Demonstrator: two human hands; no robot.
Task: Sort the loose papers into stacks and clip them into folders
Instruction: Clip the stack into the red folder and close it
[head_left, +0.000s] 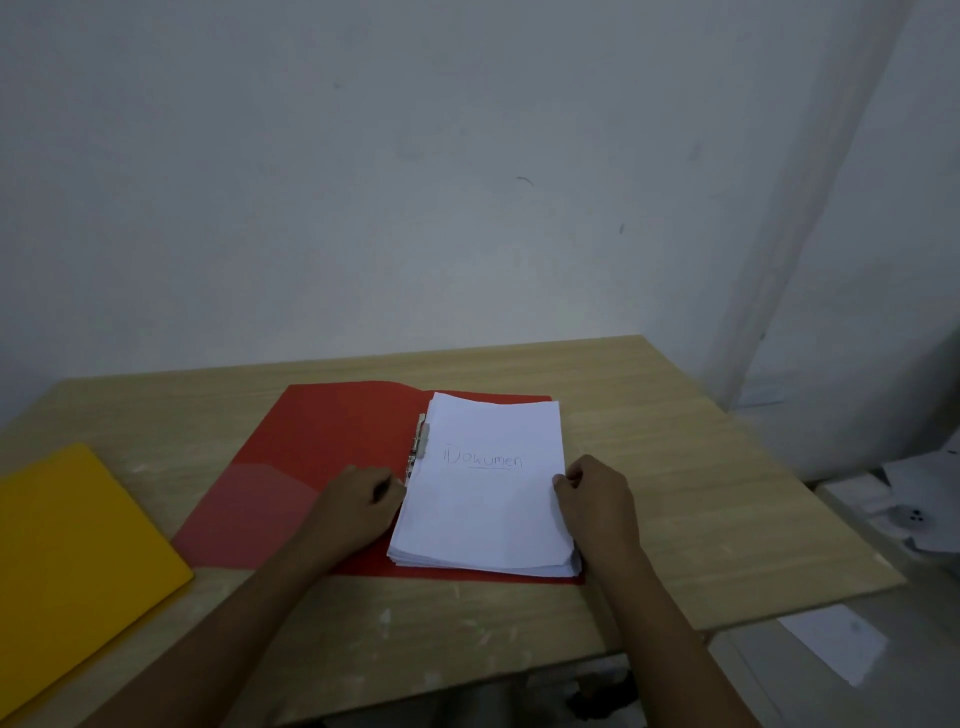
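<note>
At frame centre we see the paper stack (483, 488) lying in the open red folder (311, 467) beside its clip (421, 447) (fastening unclear). Left hand (361, 501) and right hand (597, 493) curl at its edges; yellow folder (78, 545), lower left, seems unfilled.

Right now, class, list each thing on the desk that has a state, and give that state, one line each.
Red folder: open, flat on the table.
Paper stack: lying on the folder's right half, top sheet reads "Dokumen".
Metal clip: at the stack's left edge.
Yellow folder: closed.
Left hand: curled at the stack's left edge.
Right hand: curled at its right edge.
</note>
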